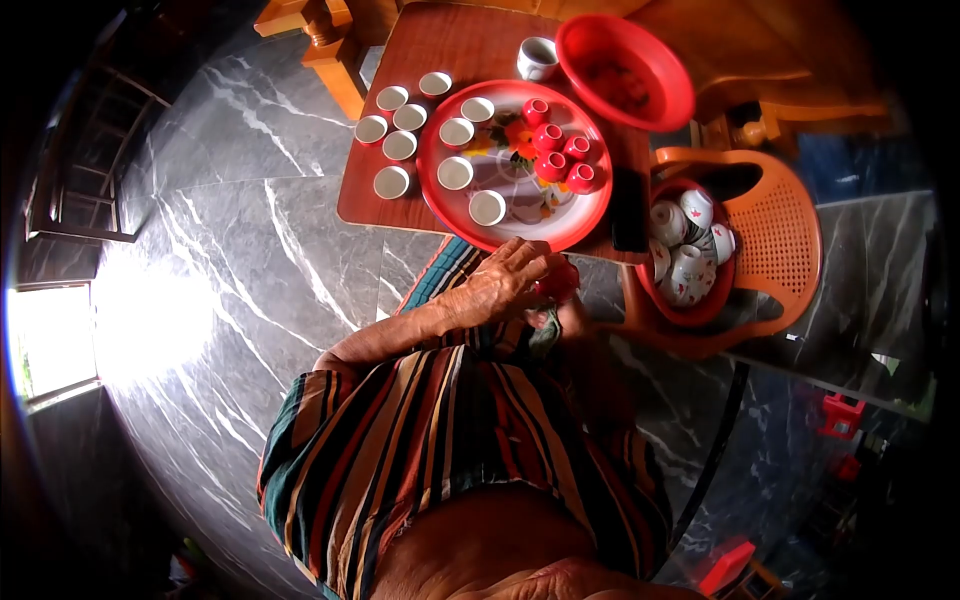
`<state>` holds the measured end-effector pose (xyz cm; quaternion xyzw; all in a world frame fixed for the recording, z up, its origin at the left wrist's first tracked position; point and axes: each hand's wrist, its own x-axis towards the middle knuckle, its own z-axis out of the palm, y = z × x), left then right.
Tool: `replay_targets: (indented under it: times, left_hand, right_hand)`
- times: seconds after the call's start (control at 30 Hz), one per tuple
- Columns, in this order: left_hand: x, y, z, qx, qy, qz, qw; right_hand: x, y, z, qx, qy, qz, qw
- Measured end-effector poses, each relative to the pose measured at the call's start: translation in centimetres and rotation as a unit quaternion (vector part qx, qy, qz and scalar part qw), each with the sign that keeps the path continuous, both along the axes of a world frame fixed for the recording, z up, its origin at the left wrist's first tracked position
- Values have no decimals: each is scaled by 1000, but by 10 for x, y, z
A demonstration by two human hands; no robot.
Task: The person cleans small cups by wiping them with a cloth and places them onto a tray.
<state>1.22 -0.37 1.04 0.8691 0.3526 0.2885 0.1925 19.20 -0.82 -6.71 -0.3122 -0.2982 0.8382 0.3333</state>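
Observation:
Just in front of the table's near edge, my left hand [505,280] bends its fingers over a small red cup [558,284]. My right hand [573,317] lies in shadow below the cup, closed around its lower side, with its fingers partly hidden. A greenish cloth [546,334] hangs between the hands; which one grips it I cannot tell. Ahead is a round red-rimmed tray [437,192] with a floral centre. Several upturned red cups [550,166] sit on its right side, and white-lined cups [487,208] stand upright on its left.
More upright cups [391,182] stand on the wooden table [360,205] left of the tray. Behind are a white mug [538,60] and a red basin [672,95]. A dark phone [629,212] lies at the right edge. An orange chair [797,235] bears a bowl of crockery [690,265].

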Motion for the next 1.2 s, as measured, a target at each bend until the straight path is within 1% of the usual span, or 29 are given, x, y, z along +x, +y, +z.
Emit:
replay_targets:
  times: [0.03, 0.07, 0.1, 0.13, 0.2, 0.27, 0.33, 0.37, 0.4, 0.43, 0.47, 0.5, 0.53, 0.57, 0.63, 0.67, 0.73, 0.77, 0.8, 0.83, 0.87, 0.9, 0.93, 1.0, 1.03, 1.07, 1.13, 1.17, 1.2]
  left_hand:
    - [-2, -1, 5, -64, -56, 11, 996]
    - [-3, -3, 9, -127, -112, 21, 985]
    - [-5, -6, 16, -228, -170, 48, 958]
    - [-7, -2, 15, -343, -154, 50, 925]
    - [-7, -1, 12, -407, -204, 53, 889]
    - [-7, -1, 11, -425, -207, 36, 881]
    - [-5, -4, 7, -443, -211, 17, 871]
    - [-3, -6, 1, -422, -241, 16, 874]
    - [-1, -7, -2, -400, -270, 17, 875]
    - [0, -8, -3, -380, -287, 14, 879]
    - [-1, -9, -4, -381, -288, 15, 879]
    - [-3, -9, -2, -373, -263, 32, 889]
    - [-4, -10, 0, -364, -238, 49, 899]
    - [-6, -10, 3, -364, -238, 49, 899]
    - [-9, -9, 12, -303, -143, 89, 938]
    - [-10, -8, 14, -303, -143, 89, 938]
    - [-12, -7, 20, -200, -77, 77, 974]
    - [-11, -7, 27, -133, -97, 62, 984]
    - [-12, -6, 24, -133, -96, 61, 985]
    - [-13, -6, 18, -83, -81, 40, 992]
    - [-14, -5, 12, -32, -68, 20, 997]
    - [-14, -3, 8, 6, -51, 3, 999]
    - [-13, -3, 9, 7, -51, 3, 999]
    - [-10, -4, 12, 0, -50, -8, 999]
    - [-10, -4, 11, 1, -51, -7, 999]
    - [-9, -3, 10, -16, -81, 0, 997]
    - [-8, -5, 13, -34, -111, 7, 993]
    - [-8, -9, 19, -159, -124, 31, 979]
    - [-8, -12, 23, -282, -135, 54, 948]
  right_hand:
    - [-7, -4, 2, 97, -34, -109, 989]
    - [-5, -6, 7, 130, -54, -148, 979]
    - [-4, -8, 13, 162, -77, -186, 966]
    - [-4, -9, 23, 192, -103, -224, 950]
    - [0, -2, 34, 343, -247, -172, 890]
    - [2, 2, 48, 414, -315, -143, 842]
    - [3, 3, 62, 534, -438, -132, 711]
    - [12, 7, 58, 573, -449, -77, 681]
    - [9, 9, 61, 573, -447, -76, 682]
    - [7, 9, 64, 604, -448, -96, 653]
    - [6, 10, 69, 633, -447, -116, 622]
    - [5, 12, 81, 639, -465, -65, 609]
    - [4, 12, 76, 640, -465, -64, 609]
    - [1, 11, 66, 558, -440, -80, 699]
    - [-11, 14, 67, 526, -387, -128, 746]
    - [-13, 12, 72, 491, -412, -90, 762]
    - [-9, 9, 25, 381, -350, -121, 847]
    - [-10, 7, 21, 381, -350, -122, 847]
    - [-14, 3, 19, 206, -225, -133, 943]
    - [-12, -1, 10, 115, -154, -132, 972]
    - [-10, -4, 2, 18, -87, -140, 986]
    - [2, -6, -21, 19, -108, -75, 991]
    - [13, -7, -42, 20, -129, -9, 991]
    - [16, -8, -47, 21, -149, 58, 987]
    - [10, -8, -25, 99, -180, 23, 979]
    - [4, -8, -2, 176, -208, -11, 962]
    - [-8, -9, 43, 324, -259, -79, 907]
    - [-8, -8, 46, 360, -270, -93, 888]
    - [-8, -8, 49, 394, -281, -109, 868]
